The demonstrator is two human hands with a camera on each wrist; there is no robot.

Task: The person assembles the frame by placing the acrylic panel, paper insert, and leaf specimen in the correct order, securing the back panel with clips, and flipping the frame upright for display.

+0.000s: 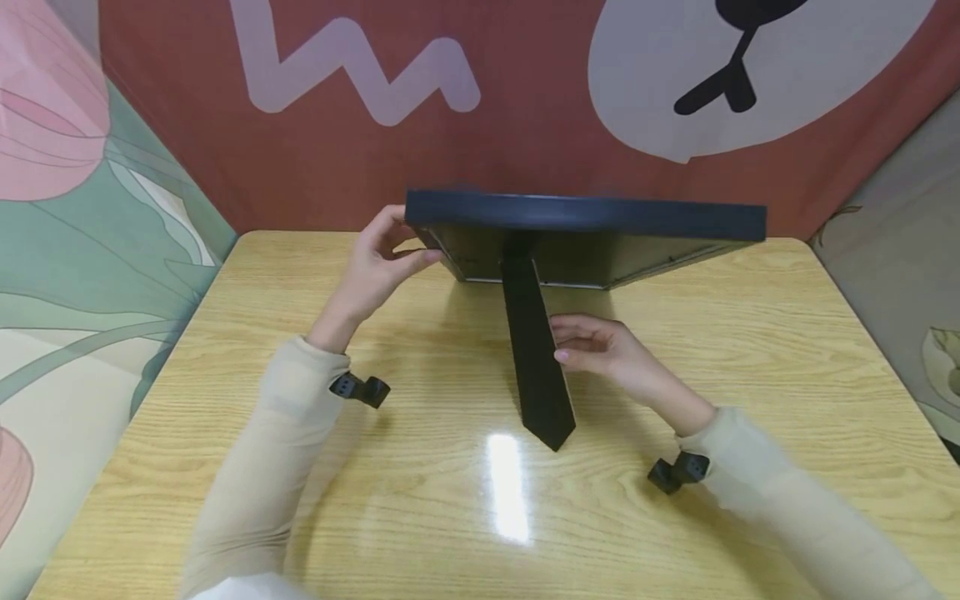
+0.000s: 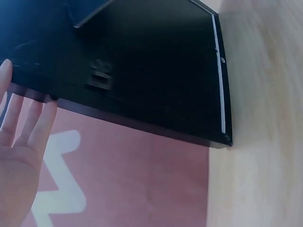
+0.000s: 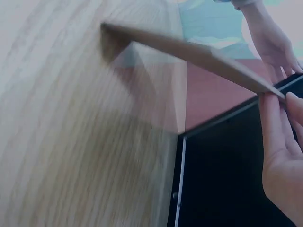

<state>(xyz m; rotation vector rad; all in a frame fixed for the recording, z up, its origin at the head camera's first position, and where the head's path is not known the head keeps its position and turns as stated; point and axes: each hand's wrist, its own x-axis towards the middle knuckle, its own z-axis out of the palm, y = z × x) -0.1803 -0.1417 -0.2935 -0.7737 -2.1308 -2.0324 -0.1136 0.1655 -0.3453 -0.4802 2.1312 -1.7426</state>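
Observation:
A black picture frame [image 1: 585, 214] stands on the table with its back towards me, its top edge leaning nearer. From that back an easel leg [image 1: 536, 358] swings out towards me. My left hand [image 1: 378, 267] grips the frame's left side near the top corner, thumb on the back and fingers round the edge. In the left wrist view, the dark backing [image 2: 161, 71] shows a small metal hanger [image 2: 100, 78]. My right hand [image 1: 611, 357] pinches the leg by its right edge. Seen from the right wrist, the leg's brown edge [image 3: 208, 61] runs between thumb and fingers. The frame's front is hidden.
The wood-grain table [image 1: 420, 483] reflects a bright light streak near its middle. Behind it hangs a red printed cloth [image 1: 525, 142], and a floral cloth [image 1: 67, 283] hangs at the left. Each sleeve carries a small black wrist camera [image 1: 360, 389].

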